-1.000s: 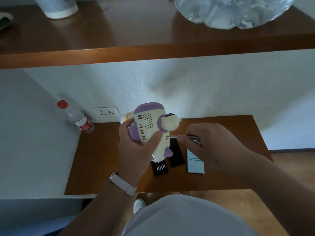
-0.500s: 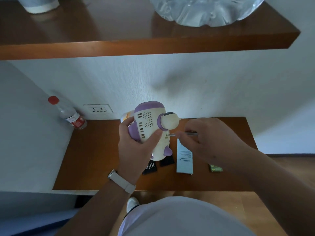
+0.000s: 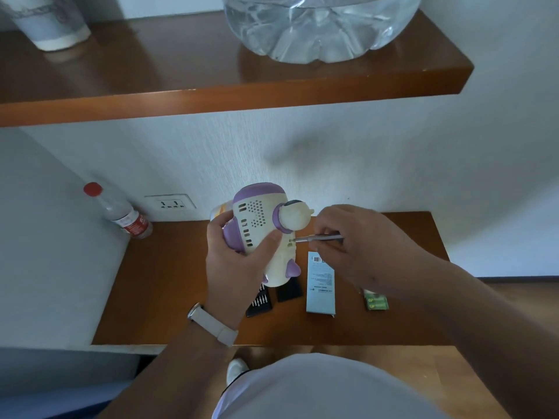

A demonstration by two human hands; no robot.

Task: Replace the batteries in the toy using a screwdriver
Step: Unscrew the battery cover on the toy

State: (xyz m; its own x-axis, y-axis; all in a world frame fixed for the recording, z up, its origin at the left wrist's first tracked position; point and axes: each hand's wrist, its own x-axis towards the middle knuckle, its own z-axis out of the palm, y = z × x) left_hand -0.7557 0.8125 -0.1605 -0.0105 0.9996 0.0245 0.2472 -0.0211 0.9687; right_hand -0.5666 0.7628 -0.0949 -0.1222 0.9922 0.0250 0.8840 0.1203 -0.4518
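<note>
Toy, white and purple, is held above the wooden desk by the left hand, fingers and thumb curled round its body; the right hand pinches the screwdriver, its tip in a recess on the toy's side; against 0.5 s ago grip and tip sit alike, so the screw is probably mid-turn; the green batteries lie fully in view on the desk.

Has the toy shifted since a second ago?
No. The toy in the left hand still sits just right of the wall socket, over the black bit cases; only the camera moved.
</note>
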